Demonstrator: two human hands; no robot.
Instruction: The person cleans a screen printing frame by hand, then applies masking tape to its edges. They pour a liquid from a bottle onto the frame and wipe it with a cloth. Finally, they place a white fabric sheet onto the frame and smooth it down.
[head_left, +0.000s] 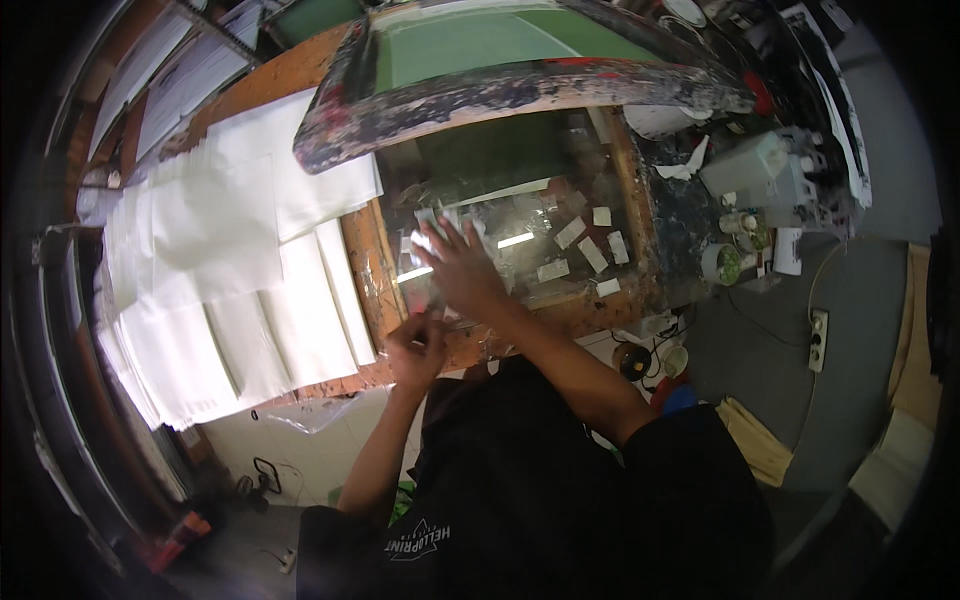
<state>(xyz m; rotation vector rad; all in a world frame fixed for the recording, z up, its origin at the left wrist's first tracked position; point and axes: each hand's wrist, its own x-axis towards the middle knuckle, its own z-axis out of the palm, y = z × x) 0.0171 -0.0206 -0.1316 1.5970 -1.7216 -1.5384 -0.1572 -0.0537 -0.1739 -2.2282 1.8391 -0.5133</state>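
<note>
My right hand lies over the glass panel of the work table, fingers spread and pointing away from me. Beneath its fingertips is a crumpled whitish piece, perhaps cloth or paper; I cannot tell which. My left hand is closed at the table's near wooden edge, just left of the right wrist. Whatever its fingers hold, if anything, is too small to make out. Several small pale rectangular pieces are scattered on the glass, right of my right hand.
A screen-printing frame with green mesh is tilted up over the far side. Overlapping white sheets cover the table's left part. At the right stand a translucent jug and small jars. A power strip hangs farther right.
</note>
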